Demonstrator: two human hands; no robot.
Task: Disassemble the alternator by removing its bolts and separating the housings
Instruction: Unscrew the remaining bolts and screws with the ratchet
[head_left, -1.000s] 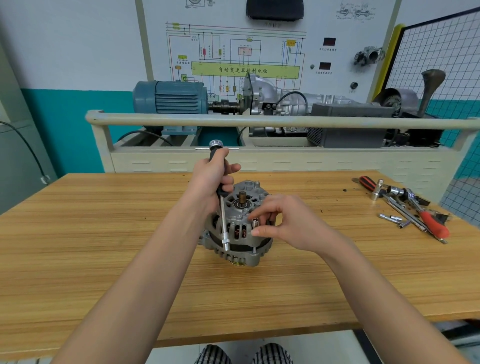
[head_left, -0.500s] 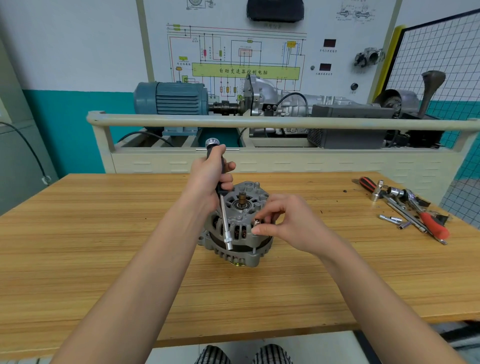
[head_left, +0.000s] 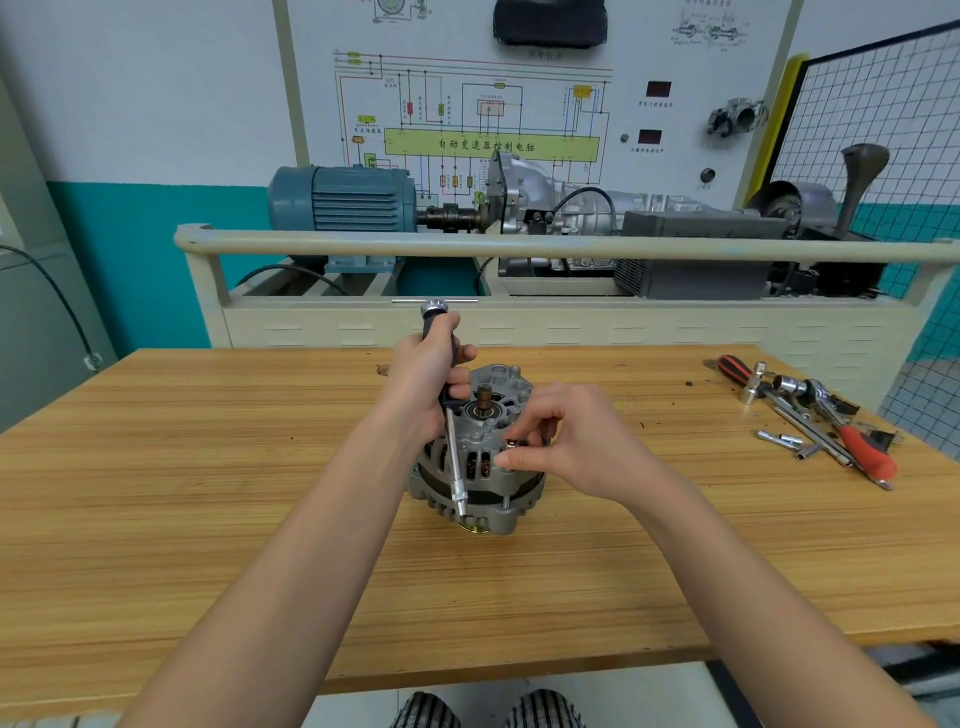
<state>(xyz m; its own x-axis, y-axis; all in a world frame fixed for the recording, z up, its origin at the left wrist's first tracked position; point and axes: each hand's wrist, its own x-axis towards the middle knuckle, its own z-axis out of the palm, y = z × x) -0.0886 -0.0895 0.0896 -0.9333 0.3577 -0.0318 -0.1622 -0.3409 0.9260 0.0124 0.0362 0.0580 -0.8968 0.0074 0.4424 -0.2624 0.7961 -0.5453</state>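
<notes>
Alternator (head_left: 480, 457) stands on end at mid tabletop (head_left: 208, 467), shaft up. Left hand (head_left: 426, 374) grips a nut driver (head_left: 451, 410), its tip low against the housing rim. Right hand (head_left: 561, 441) pinches a raised bolt (head_left: 511, 445) between thumb and fingertips. Step judged: bolt removal, finishing one through-bolt by hand. Next: lift the bolt clear, set it aside, seat the driver on another bolt. Spare tools (head_left: 810, 415) lie far right.

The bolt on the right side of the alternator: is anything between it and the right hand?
Nothing visible. The right hand already pinches the bolt with thumb and fingertips at the alternator rim. The left hand holds the driver farther left, its shaft lying across the housing, clear of the bolt.
</notes>
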